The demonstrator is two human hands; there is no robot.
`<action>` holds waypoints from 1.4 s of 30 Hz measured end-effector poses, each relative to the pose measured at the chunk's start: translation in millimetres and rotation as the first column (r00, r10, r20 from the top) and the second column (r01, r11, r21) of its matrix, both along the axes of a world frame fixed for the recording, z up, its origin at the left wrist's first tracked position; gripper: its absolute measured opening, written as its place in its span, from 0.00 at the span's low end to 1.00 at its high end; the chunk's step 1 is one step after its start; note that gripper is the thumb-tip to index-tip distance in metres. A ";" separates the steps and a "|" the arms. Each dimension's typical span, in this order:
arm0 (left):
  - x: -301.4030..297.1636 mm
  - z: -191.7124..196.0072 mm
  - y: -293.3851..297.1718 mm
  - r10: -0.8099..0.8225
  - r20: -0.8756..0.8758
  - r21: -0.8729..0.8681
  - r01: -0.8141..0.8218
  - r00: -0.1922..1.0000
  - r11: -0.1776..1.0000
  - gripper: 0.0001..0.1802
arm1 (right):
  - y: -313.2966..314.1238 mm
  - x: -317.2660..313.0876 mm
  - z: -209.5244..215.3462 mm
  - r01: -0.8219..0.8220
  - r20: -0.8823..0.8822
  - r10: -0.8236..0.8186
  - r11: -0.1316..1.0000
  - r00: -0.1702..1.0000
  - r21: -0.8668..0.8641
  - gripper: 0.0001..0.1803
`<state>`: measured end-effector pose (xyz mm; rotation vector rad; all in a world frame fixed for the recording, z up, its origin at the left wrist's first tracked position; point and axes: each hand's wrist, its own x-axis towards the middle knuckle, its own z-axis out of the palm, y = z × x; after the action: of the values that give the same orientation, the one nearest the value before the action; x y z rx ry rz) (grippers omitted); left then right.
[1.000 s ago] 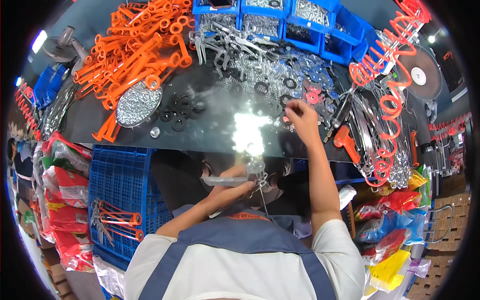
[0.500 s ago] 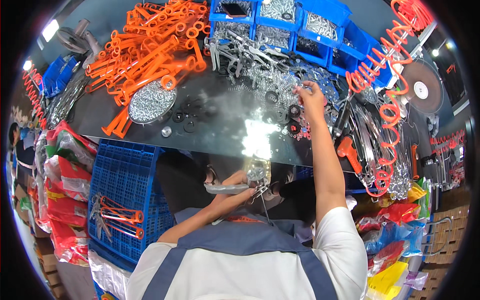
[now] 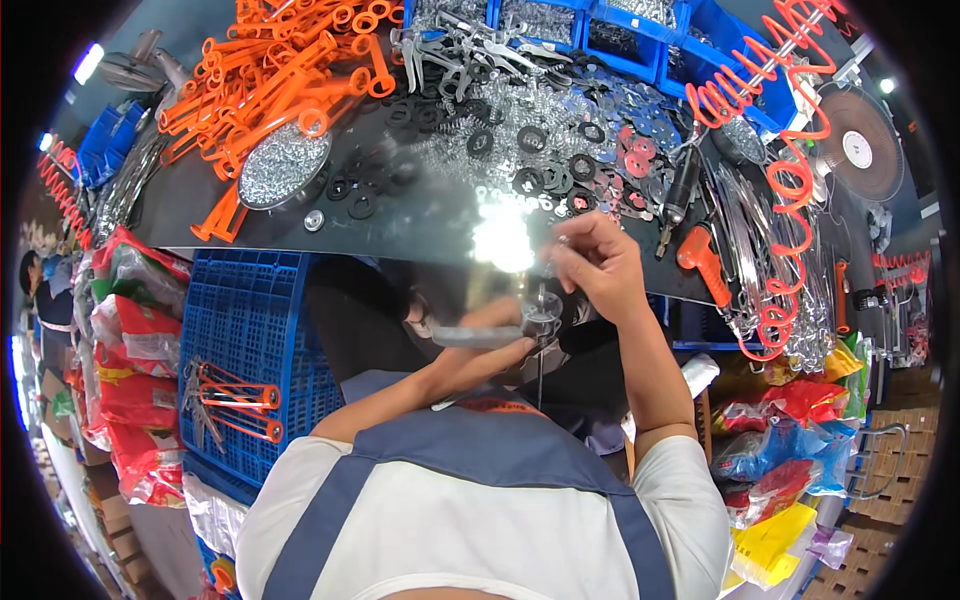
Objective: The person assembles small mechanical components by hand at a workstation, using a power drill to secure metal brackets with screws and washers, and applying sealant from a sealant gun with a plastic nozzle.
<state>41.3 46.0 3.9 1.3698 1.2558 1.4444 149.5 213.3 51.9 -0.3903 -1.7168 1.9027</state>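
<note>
My left hand [image 3: 490,322], smeared by motion, holds a caulking gun handle [image 3: 475,338] below the table's front edge. The handle is grey, and a round metal plate [image 3: 543,308] and a thin rod stand at its right end. Above and to the right of that plate is my right hand [image 3: 605,268], thumb and forefinger brought together. Whatever small piece is between those fingertips is too small to name. Beyond the hand lie loose springs [image 3: 525,115], black rings [image 3: 528,180] and red washers [image 3: 637,160] on the dark table.
Orange caulking gun frames [image 3: 290,80] are heaped at the far left, beside a round dish [image 3: 285,170] of small metal parts. Blue bins [image 3: 620,45] line the back. At right are a driver [image 3: 682,185], an orange-handled tool [image 3: 703,262] and a coiled red hose [image 3: 785,235].
My right hand has come back from the parts pile toward me, down near the round plate. My left hand and the handle have shifted slightly right and away from me.
</note>
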 end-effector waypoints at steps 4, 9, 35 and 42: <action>-4.9 -6.2 -4.3 -0.069 0.024 -0.125 0.072 0.997 0.990 0.15 | 0.3 7.2 0.3 -0.242 0.186 0.171 0.837 0.968 0.491 0.07; 7.4 -7.6 -7.4 0.113 0.193 -0.183 -0.077 0.975 0.980 0.31 | 3.0 15.9 -1.4 -0.283 0.252 0.164 0.776 0.954 0.564 0.12; -12.7 -59.1 4.0 0.486 -0.680 0.392 -0.287 0.550 0.874 0.28 | 78.0 -29.4 -103.2 0.223 0.003 -0.773 0.187 0.634 0.957 0.10; -37.7 -51.9 -20.8 0.284 -0.346 0.174 -0.237 0.894 0.956 0.34 | -1.9 -4.2 -36.5 0.325 0.212 -0.270 0.898 0.939 -0.297 0.11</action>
<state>3.6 25.2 -48.0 1.6646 1.6653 1.5130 145.3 211.4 15.4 -0.9104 -1.3346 1.9646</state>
